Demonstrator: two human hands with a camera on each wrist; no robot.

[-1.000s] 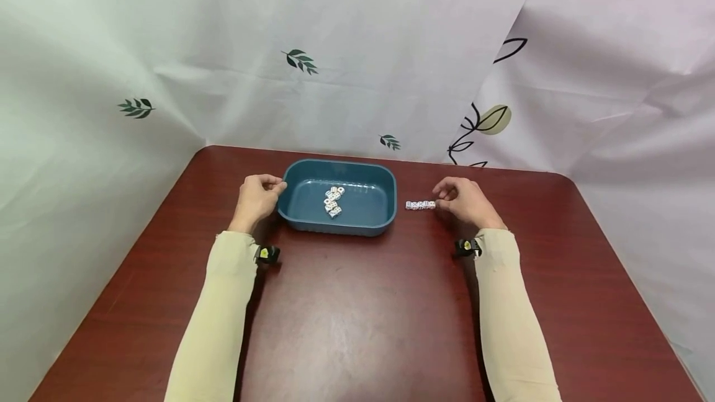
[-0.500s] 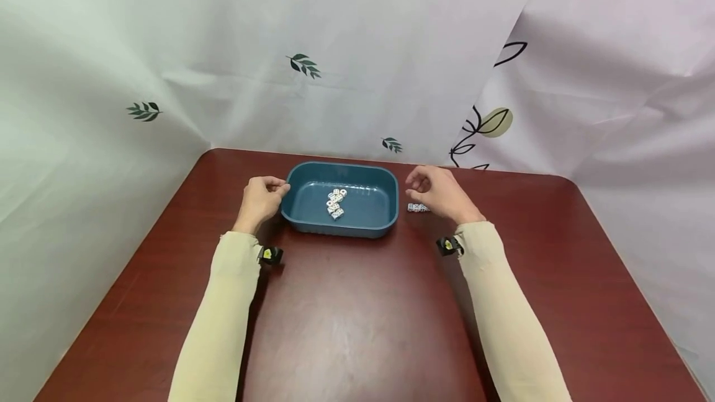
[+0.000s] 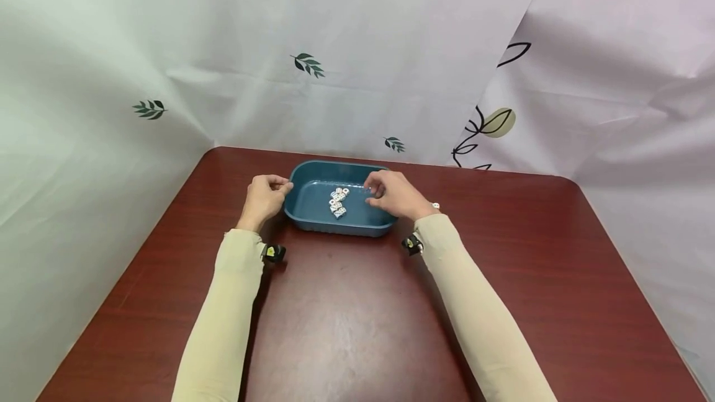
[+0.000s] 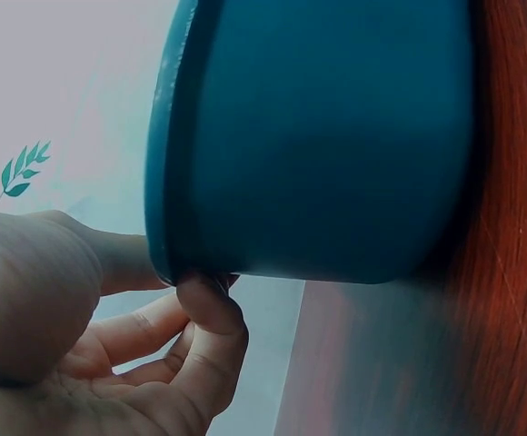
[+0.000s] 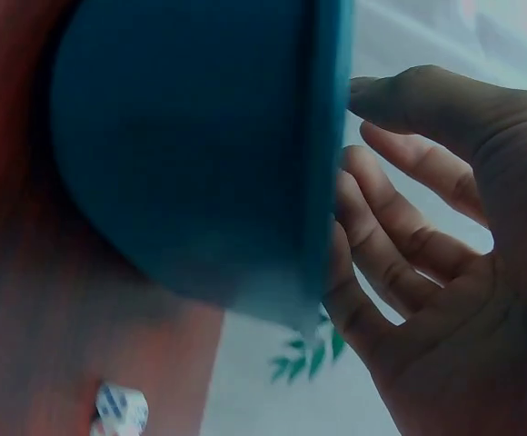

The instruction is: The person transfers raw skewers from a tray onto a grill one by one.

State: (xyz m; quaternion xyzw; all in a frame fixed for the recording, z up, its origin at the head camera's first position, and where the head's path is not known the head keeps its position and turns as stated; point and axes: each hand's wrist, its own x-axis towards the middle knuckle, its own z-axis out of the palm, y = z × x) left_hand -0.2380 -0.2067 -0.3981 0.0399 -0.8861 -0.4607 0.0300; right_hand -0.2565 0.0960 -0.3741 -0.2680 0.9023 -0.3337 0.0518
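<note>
A deep blue rectangular tray [image 3: 341, 228] stands on the table with several white dice [image 3: 337, 203] clustered on its floor. My left hand [image 3: 264, 198] pinches its left rim between thumb and fingers, which the left wrist view shows close up. Over the right part of the tray hovers my right hand [image 3: 398, 194], thumb and fingers curled toward each other, with a small white speck, apparently a die, at the fingertips. In the right wrist view the tray wall [image 5: 191, 136] hides those fingertips. Beside my right wrist, one die [image 3: 436, 205] of a row shows; the wrist covers the others.
The dark red wooden table [image 3: 357, 303] extends toward me and to both sides. Behind it hangs a pale cloth [image 3: 346, 104] with leaf prints. Black cameras sit on both wrists, the right one [image 3: 412, 244] just in front of the tray.
My right hand has moved left from the end of the dice row to above the tray. The left hand stays at the rim, and the dice inside lie as before.
</note>
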